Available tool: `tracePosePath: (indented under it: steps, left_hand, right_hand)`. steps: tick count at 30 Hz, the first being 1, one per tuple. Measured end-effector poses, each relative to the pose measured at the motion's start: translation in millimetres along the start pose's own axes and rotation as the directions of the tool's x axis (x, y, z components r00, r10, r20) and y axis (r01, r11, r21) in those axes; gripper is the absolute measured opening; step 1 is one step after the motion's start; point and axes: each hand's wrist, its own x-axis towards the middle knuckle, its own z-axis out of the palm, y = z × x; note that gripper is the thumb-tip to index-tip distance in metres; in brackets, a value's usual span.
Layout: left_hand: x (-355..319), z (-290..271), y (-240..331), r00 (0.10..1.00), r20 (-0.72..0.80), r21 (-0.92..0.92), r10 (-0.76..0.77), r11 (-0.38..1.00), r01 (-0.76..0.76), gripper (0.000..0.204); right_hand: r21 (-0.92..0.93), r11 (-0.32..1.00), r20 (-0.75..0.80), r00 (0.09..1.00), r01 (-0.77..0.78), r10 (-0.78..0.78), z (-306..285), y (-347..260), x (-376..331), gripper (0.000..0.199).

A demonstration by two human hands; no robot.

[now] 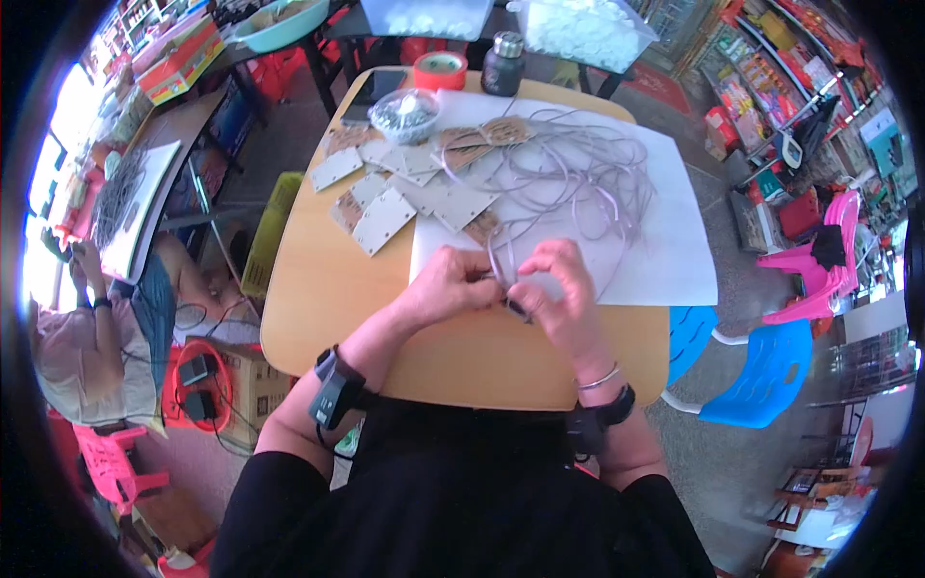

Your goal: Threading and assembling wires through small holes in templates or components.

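My left hand (pixel 448 281) is closed in a pinch near the front of the table, with a loop of thin grey-lilac cord (pixel 495 252) rising from its fingertips. Close beside it on the right is my right hand (pixel 564 299), thumb and curled fingers apart with a gap between them. A small dark piece (pixel 518 309) shows just under the right thumb; its kind and which hand supports it I cannot tell. Beyond my hands lies a loose tangle of cords (pixel 588 183) on a white sheet (pixel 674 246). Pale square plates with small holes (pixel 383 222) are strewn to its left.
At the table's (pixel 323 313) far side stand a clear tub of small metal parts (pixel 405 118), a red tape roll (pixel 440 71), a dark bottle (pixel 503 65) and a phone (pixel 376 91). Blue chairs (pixel 756 376) are at the right; another person (pixel 96 337) sits at the left.
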Motion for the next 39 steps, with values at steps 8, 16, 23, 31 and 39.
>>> tracePosePath:
  steps: [8,16,23,31,39]
  left_hand:
    - [-5,3,12,0.99,0.134,-0.001,-0.046,0.999,0.046,0.017]
    - [-9,15,29,0.971,0.225,0.07,-0.077,0.996,0.063,0.03]
    - [-30,26,52,0.943,0.29,0.186,-0.163,0.976,0.111,0.03]
    - [-75,9,60,0.926,0.307,0.322,-0.219,0.94,0.116,0.024]
    - [-96,1,45,0.928,0.286,0.261,-0.241,0.951,0.167,0.025]
  right_hand:
    - [0.091,0.982,0.187,0.971,-0.168,0.149,3,-23,-5,0.034]
    - [0.376,0.78,0.332,0.859,-0.5,0.391,-9,-35,-31,0.016]
    - [0.779,0.408,0.17,0.787,-0.476,0.593,-23,-15,-38,0.019]
    - [0.787,0.47,0.065,0.811,-0.4,0.582,-47,-35,-39,0.021]
    - [0.789,0.501,0.07,0.864,-0.354,0.499,-44,-45,-42,0.026]
